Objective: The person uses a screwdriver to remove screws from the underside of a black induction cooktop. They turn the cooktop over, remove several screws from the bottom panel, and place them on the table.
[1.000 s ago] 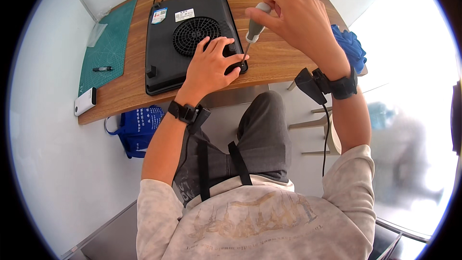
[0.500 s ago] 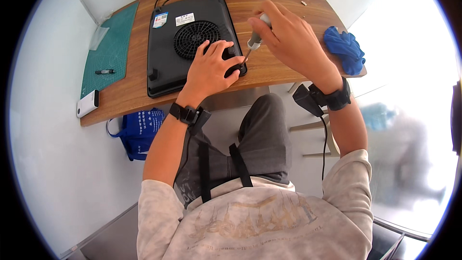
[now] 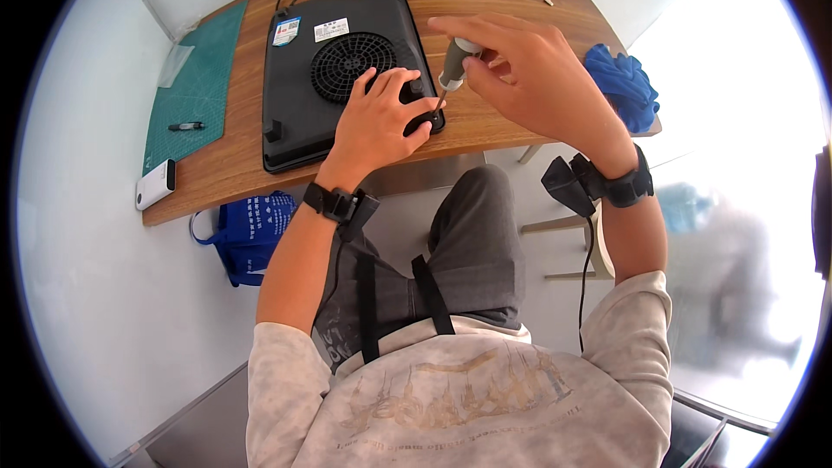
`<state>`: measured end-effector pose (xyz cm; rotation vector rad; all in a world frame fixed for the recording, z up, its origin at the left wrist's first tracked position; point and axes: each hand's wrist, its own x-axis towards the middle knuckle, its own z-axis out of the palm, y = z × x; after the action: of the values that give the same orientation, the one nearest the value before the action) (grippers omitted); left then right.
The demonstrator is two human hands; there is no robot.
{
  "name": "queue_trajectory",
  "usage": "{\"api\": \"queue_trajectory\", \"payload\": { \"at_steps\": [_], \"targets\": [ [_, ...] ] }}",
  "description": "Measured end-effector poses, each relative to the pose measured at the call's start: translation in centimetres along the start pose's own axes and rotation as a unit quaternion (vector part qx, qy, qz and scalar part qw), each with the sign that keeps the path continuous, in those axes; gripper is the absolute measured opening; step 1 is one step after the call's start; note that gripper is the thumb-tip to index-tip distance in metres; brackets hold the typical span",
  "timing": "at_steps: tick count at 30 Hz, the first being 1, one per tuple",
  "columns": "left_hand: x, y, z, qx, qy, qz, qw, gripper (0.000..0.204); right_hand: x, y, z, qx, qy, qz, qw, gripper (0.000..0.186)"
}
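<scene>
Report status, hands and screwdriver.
Left hand spread on black appliance. Right hand on screwdriver, tip at near right corner. Left thumb and forefinger crowd tip.

Strong glare (image 3: 763,147) at right, perhaps hazy there

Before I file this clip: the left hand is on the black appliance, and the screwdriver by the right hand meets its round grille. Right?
No: the head view shows the screwdriver meeting the black appliance at its near right corner, not the round grille. The left hand and right hand are as you say.
</scene>
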<state>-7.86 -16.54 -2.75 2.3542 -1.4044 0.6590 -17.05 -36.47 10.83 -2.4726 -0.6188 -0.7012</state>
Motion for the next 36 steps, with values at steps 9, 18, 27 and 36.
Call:
{"api": "queue_trajectory", "payload": {
  "at_steps": [9,18,27,36],
  "targets": [
    [0.0,-0.1,0.1,0.000,-0.012,-0.005,1.000,0.030,1.9,0.7,-0.2,-0.109,-0.022,0.003,0.994,0.038],
    [0.2,-0.1,-0.2,-0.042,-0.011,-0.010,0.999,0.034,3.3,0.7,1.5,-0.264,0.038,-0.001,0.964,0.056],
    [1.1,-1.0,-1.8,-0.181,-0.051,-0.055,0.981,0.037,3.7,-0.8,2.5,-0.320,0.043,-0.009,0.946,0.064],
    [3.6,1.7,-5.0,-0.431,-0.012,-0.217,0.876,0.050,3.8,-1.5,2.6,-0.306,0.023,0.051,0.950,0.066]
  ]
}}
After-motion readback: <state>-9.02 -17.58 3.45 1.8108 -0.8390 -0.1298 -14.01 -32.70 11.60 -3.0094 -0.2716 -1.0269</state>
